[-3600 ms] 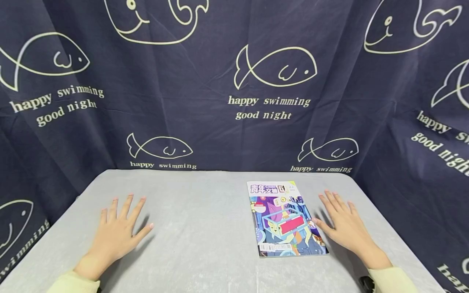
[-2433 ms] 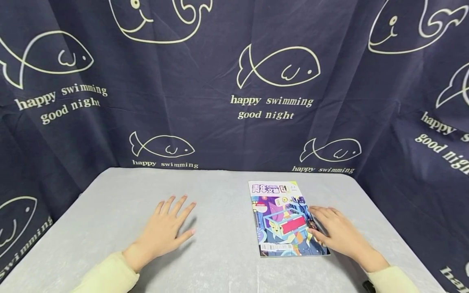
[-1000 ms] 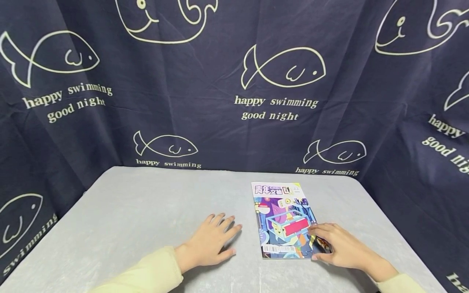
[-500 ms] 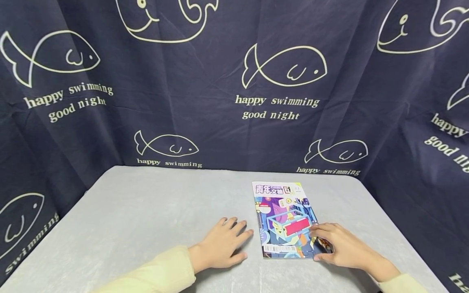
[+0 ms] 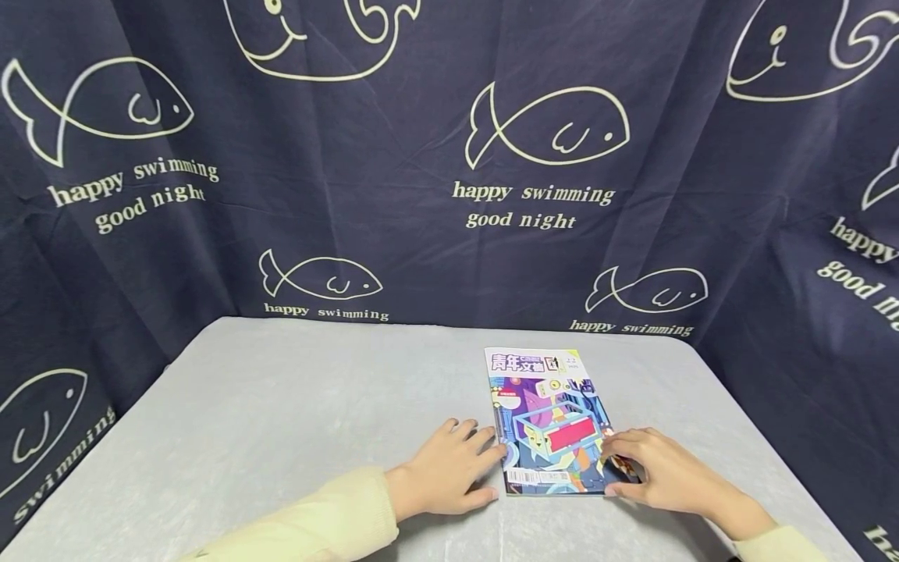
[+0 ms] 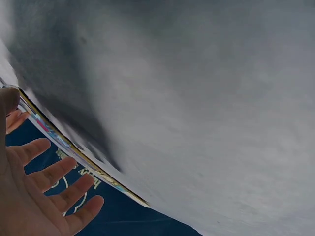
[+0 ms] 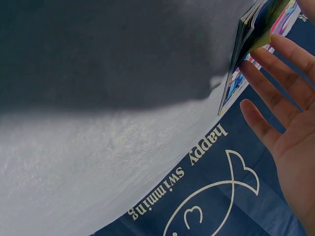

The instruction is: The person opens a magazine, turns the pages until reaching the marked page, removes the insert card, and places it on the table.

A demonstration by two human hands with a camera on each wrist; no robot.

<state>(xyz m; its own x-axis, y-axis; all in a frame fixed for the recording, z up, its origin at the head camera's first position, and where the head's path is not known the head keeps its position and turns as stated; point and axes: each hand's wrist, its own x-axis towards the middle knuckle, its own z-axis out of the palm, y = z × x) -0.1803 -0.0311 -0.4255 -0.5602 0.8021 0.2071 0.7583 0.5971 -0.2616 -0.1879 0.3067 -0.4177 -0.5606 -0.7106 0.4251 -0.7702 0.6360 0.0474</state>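
Note:
A magazine (image 5: 548,425) with a colourful cartoon cover lies on the grey-covered table. My left hand (image 5: 449,472) is beside its lower left edge, fingers spread and the index fingertip right at the cover's edge. In the left wrist view, the left fingers (image 6: 61,172) are spaced apart beside the magazine's spine (image 6: 88,160). My right hand (image 5: 667,476) holds the lower right edge, its fingers over the cover and its thumb by the bottom corner. In the right wrist view, the magazine's pages (image 7: 241,37) part slightly there, near the right fingers (image 7: 275,83).
The pale grey tabletop (image 5: 302,406) stretches to the left of the magazine. Behind and along both sides hangs a dark blue curtain (image 5: 393,195) printed with fish and lettering. A pale yellow sleeve (image 5: 330,519) covers my left forearm.
My left hand has moved right, from the table's left part to the magazine's left edge. My right hand has come down from beside the magazine to its lower right edge, thumb at the corner.

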